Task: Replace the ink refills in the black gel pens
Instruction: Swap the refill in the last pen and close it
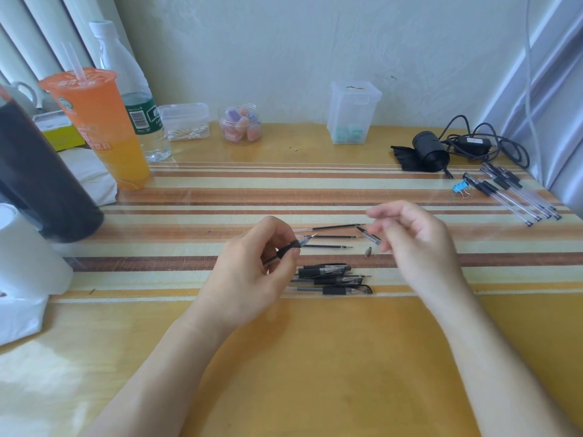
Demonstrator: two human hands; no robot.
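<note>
My left hand [252,266] grips a gel pen [298,244] by its black grip, the tip pointing up and to the right. My right hand [416,241] hovers blurred to the right with its fingers apart. A clear pen cap [369,235] sits at its fingertips, and whether they touch it I cannot tell. Three loose refills [334,237] lie side by side on the striped mat [189,197] between my hands. A small pen tip cone [367,252] rests near them. Three black gel pens [334,280] lie in a row just below.
Several more pens [517,197] and a blue binder clip [459,187] lie at the far right, behind them a black device with a cable [430,151]. An orange drink cup [97,127], a water bottle [138,99], a dark bottle [38,171] and a tissue roll [25,257] crowd the left. Clear containers [353,111] line the wall.
</note>
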